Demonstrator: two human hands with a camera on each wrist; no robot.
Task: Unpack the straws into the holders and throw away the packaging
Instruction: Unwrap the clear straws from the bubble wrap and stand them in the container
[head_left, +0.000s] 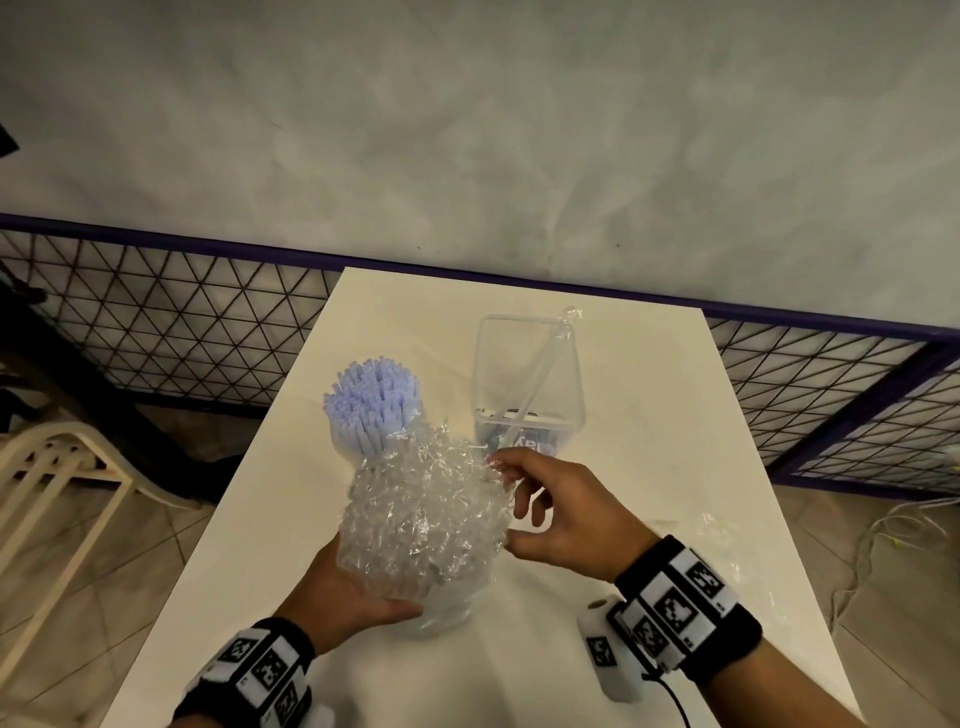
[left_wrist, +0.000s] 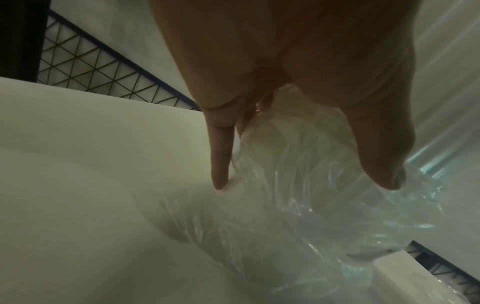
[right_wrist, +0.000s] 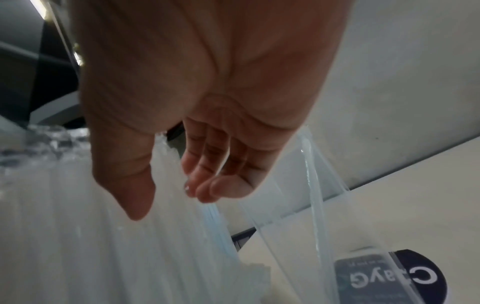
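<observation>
A bundle of pale blue straws (head_left: 371, 402) stands upright on the white table (head_left: 649, 415), its top bare. Crumpled clear packaging (head_left: 426, 519) is bunched round its lower part. My left hand (head_left: 363, 587) grips the base of the wrapped bundle, with the plastic (left_wrist: 298, 205) between thumb and fingers. My right hand (head_left: 514, 501) is at the wrap's right side, thumb and fingers apart and loosely bent, fingertips touching the plastic. In the right wrist view this hand (right_wrist: 171, 205) holds nothing. A clear square holder (head_left: 527, 384) stands just behind, with one wrapped straw (head_left: 540, 371) leaning inside.
A scrap of clear plastic (head_left: 722, 535) lies on the table to the right. A wire-mesh fence (head_left: 182, 322) runs behind the table below a grey wall. A white plastic chair (head_left: 57, 467) stands at the left, and cables (head_left: 893, 535) lie on the floor at the right.
</observation>
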